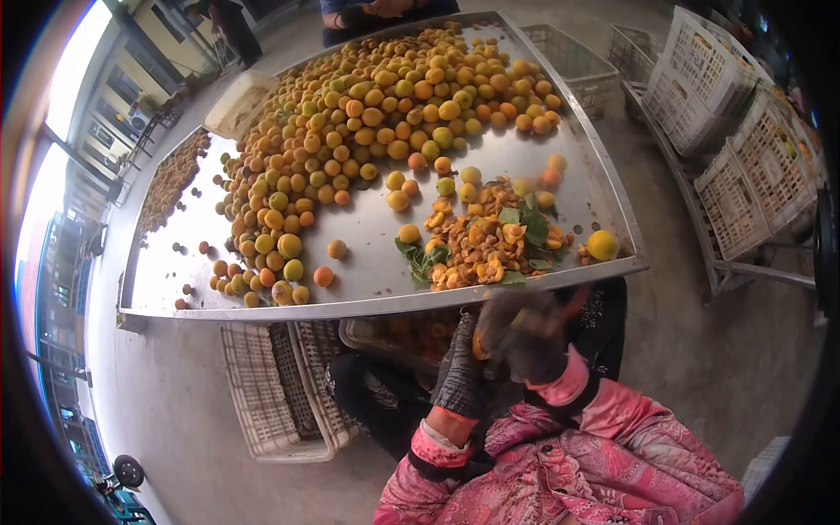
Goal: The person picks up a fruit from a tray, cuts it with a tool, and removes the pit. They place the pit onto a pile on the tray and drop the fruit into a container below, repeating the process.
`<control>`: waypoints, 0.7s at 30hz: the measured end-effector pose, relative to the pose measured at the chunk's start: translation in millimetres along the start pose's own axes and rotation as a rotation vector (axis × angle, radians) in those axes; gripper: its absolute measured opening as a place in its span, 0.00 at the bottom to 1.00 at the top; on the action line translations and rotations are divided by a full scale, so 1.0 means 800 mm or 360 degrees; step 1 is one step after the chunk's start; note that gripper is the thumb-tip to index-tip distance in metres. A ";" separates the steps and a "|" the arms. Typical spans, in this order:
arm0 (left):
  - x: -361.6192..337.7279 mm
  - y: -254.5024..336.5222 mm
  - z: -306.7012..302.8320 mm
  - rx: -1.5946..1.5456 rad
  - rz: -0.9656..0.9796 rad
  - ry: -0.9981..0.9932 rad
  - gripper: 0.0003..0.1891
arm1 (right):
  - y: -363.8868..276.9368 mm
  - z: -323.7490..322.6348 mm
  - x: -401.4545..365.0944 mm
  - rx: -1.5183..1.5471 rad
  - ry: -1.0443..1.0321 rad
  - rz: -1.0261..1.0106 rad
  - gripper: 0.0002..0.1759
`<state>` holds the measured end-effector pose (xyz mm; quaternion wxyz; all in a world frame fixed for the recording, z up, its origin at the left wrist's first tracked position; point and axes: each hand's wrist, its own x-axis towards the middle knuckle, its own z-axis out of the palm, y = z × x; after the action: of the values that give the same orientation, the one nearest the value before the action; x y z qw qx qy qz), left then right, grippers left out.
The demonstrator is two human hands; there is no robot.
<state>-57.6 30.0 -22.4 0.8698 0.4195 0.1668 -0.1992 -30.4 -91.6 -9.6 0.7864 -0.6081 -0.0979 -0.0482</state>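
My left hand (461, 372), in a dark knitted glove, is just below the front edge of the metal table (376, 304). Its fingers are closed round an orange apricot (479, 345), of which only a sliver shows. Beside it, my right hand (535, 343), also gloved, is smeared by motion, so its fingers and anything in them cannot be made out. Just above the hands on the table lies a heap of apricot pits and split pieces (490, 241) with green leaves (532, 219). Whole apricots (367, 114) cover much of the tabletop behind.
A crate with orange pieces (402, 337) sits under the table edge near my knees. White plastic crates (278, 394) stand on the floor at left, others (700, 87) on a rack at right. A pale container (241, 103) rests on the far table side, where another person (385, 10) sits.
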 end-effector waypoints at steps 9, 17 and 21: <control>0.007 0.019 0.015 -0.0349 -0.0245 0.0310 0.22 | -0.009 -0.015 0.000 -0.1118 -0.0552 -0.0114 0.24; 0.028 -0.039 -0.039 0.0726 0.0435 0.0202 0.21 | -0.004 -0.021 -0.016 -0.1319 -0.0633 -0.0087 0.29; 0.032 -0.040 -0.032 0.0602 0.0366 0.0301 0.21 | 0.010 -0.021 -0.021 -0.0940 -0.0611 0.0085 0.25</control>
<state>-54.5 26.7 -70.4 0.7731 0.6081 0.1584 -0.0862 -43.8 -106.2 -24.9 0.5447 -0.8096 -0.2099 0.0613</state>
